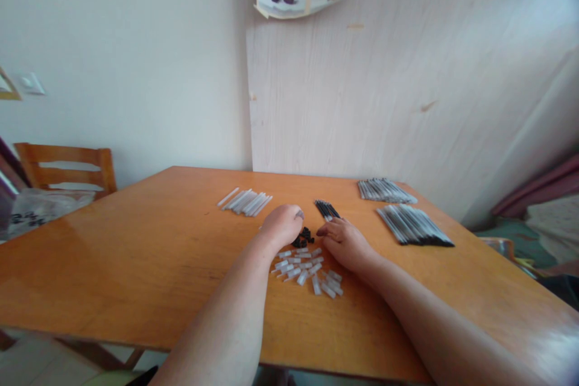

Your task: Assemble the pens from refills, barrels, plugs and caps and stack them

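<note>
My left hand (283,223) is curled with its fingers closed, just above and beside a small heap of black parts (304,237). What its fingers hold, if anything, is hidden. My right hand (346,242) rests low over the table to the right of that heap, its fingers loosely bent and apart. Just beyond it lies a small bundle of slim black sticks (325,208), whose near end the hand partly covers. Nearer to me, between my forearms, many short translucent white caps (304,265) are scattered.
Clear white tubes (246,201) lie in a row at the back left of the wooden table (136,253). Two piles of dark-tipped clear pens, a near pile (414,224) and a far pile (386,189), are at the right. A chair (67,169) stands at the left.
</note>
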`<move>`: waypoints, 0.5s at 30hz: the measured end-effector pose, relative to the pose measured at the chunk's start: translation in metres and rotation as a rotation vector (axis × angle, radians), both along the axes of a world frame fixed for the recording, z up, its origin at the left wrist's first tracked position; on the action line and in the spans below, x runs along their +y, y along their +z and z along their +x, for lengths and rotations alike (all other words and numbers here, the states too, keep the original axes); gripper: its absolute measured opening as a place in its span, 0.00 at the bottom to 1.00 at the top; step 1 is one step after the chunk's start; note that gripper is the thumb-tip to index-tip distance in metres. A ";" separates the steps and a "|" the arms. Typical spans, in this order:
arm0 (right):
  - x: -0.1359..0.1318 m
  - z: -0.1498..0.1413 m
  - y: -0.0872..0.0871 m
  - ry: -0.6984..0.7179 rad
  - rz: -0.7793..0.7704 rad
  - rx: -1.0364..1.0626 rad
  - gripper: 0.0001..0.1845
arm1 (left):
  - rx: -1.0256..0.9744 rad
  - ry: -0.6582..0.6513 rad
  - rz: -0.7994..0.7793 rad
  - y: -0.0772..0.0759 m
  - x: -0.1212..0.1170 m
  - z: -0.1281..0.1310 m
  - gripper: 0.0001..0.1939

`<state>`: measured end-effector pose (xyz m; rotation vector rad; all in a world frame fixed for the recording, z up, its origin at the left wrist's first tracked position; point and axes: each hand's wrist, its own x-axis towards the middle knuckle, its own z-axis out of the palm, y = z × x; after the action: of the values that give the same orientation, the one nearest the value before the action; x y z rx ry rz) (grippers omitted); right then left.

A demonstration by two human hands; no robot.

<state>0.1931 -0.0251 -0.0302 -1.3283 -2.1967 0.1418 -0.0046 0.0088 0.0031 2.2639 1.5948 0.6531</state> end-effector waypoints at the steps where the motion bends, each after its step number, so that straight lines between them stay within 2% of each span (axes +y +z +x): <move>1: 0.000 -0.001 0.000 -0.010 -0.005 0.000 0.14 | -0.001 0.000 0.001 0.000 0.000 0.000 0.14; 11: -0.007 -0.008 0.003 0.105 0.040 -0.076 0.17 | 0.014 0.014 -0.017 0.001 0.000 0.001 0.15; 15: -0.003 -0.003 0.002 0.036 0.016 -0.044 0.16 | 0.011 0.009 -0.017 0.000 0.000 0.001 0.14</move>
<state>0.1897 -0.0284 -0.0283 -1.2954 -2.2544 0.1095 -0.0035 0.0093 0.0031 2.2535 1.6100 0.6287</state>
